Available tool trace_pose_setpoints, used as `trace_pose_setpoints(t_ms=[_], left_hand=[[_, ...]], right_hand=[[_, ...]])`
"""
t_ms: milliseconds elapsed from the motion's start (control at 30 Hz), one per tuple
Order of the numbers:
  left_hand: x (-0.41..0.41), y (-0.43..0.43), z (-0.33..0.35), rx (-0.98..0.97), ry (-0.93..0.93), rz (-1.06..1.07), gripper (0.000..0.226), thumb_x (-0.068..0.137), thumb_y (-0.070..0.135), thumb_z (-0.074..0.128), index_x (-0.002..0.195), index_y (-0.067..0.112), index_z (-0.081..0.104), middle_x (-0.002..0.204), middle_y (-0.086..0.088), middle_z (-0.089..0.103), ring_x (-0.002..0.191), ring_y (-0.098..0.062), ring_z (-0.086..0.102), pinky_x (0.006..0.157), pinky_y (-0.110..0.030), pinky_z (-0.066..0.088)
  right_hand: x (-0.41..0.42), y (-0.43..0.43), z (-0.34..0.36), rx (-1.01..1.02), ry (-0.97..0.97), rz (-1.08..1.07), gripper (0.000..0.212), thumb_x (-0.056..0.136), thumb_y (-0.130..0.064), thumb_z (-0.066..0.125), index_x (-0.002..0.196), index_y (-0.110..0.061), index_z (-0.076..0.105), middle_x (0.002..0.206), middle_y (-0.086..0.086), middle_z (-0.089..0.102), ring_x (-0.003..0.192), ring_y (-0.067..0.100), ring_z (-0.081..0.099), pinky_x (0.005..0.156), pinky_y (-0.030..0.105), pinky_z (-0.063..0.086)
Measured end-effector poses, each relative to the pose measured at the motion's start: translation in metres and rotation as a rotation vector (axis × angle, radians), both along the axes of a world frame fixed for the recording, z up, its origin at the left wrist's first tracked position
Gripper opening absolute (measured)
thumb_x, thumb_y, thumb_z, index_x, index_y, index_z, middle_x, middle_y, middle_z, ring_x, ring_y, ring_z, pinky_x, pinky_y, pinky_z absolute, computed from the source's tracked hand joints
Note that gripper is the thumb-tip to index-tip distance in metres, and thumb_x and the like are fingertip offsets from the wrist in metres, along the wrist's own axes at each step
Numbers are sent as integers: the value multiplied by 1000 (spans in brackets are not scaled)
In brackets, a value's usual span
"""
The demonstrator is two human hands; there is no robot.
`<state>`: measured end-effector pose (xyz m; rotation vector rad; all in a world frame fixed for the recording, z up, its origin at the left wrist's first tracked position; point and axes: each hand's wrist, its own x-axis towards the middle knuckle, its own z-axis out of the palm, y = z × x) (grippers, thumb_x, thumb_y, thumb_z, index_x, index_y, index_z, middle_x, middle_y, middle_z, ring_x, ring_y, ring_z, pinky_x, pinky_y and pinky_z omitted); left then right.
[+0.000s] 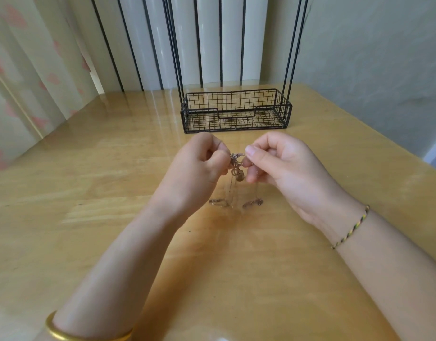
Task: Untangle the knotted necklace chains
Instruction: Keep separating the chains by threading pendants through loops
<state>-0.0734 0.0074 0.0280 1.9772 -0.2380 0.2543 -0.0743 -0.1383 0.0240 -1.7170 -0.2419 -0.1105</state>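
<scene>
Necklace chains [237, 163] are hanging knotted between left hand [199, 166] and right hand [278, 166], both pinching the tangle from opposite sides above the surface [89, 193], loose strands trailing straight down.

left hand [197, 166] — grip pinched on chains [236, 160] | right hand [278, 163] — grip pinched likewise | both forearms angled inward

Chains [236, 160] coppery rose-gold; worktop [89, 193] pale yellow wood with streaky grain. Basket [236, 94] black wire grid; bangle [64, 334] plain gold; bracelet [351, 226] braided green, yellow and black. Curtain [20, 70] cream with pink blotches, panels [209, 40] white with black vertical lines, wall [372, 57] pale grey-green.
</scene>
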Motion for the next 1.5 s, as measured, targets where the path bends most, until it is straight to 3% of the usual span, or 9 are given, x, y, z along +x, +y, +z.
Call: trace_pose_setpoints(t_ms=[267,433,600,733,833,1000,1167,1333,1500], left_hand=[[0,0,-1,-36,-52,-2,17,93,9,47,78,14,53,69,4,63,64,-3,57,69,-24,48],[-1,-2,-2,-11,-111,-24,12,94,11,49,83,10,53,77,-5,64,66,-5,56,67,-25,47],[-5,-5,1,28,-205,-69,10,96,3,47,87,2,51,67,5,54,57,2,52,56,-9,39],[-3,-5,-1,83,-279,-56,9,96,4,47,87,8,49,76,4,56,68,-3,53,63,-10,41],[0,-3,-3,131,-292,-7,10,96,8,48,87,13,48,80,5,57,76,-8,54,67,-15,42],[2,0,-5,157,-243,34,14,95,11,48,84,20,48,81,5,59,81,-13,58,70,-22,45],[0,-1,-5,166,-167,3,19,92,9,50,93,27,51,83,5,59,83,-15,59,72,-25,47],[-3,-1,0,199,-156,6,24,93,6,49,92,26,63,78,6,62,73,-7,54,61,-12,40],[-5,-3,4,52,-19,-41,31,91,1,46,77,22,65,73,-17,57,64,-20,47,61,-36,45]], right_hand=[[-1,0,3,122,170,46,12,95,-6,50,89,-4,61,69,6,55,45,7,30,39,16,25],[-3,0,3,152,299,146,13,93,-1,51,91,-3,64,72,6,56,44,6,31,38,17,25],[-4,0,0,130,339,240,9,89,0,57,91,-5,64,81,9,58,42,4,34,37,17,28],[-4,0,-2,81,290,179,4,87,-1,60,84,-4,61,81,15,59,39,6,32,35,18,26],[-1,-1,-5,-105,115,10,7,89,-10,63,82,-11,65,54,6,51,39,14,38,37,24,33],[3,-5,-4,-200,-85,-152,15,92,-14,59,86,-25,68,40,-8,50,33,10,43,41,22,40],[2,-2,-1,-121,-144,-203,14,90,-8,58,85,-17,68,62,-10,57,37,6,48,41,23,43],[0,-3,2,42,-140,-160,15,92,-4,55,86,-12,66,84,4,59,45,9,54,45,25,49],[-1,-2,2,50,-130,-138,13,92,-7,56,87,-14,65,82,10,62,43,10,50,41,24,45]])
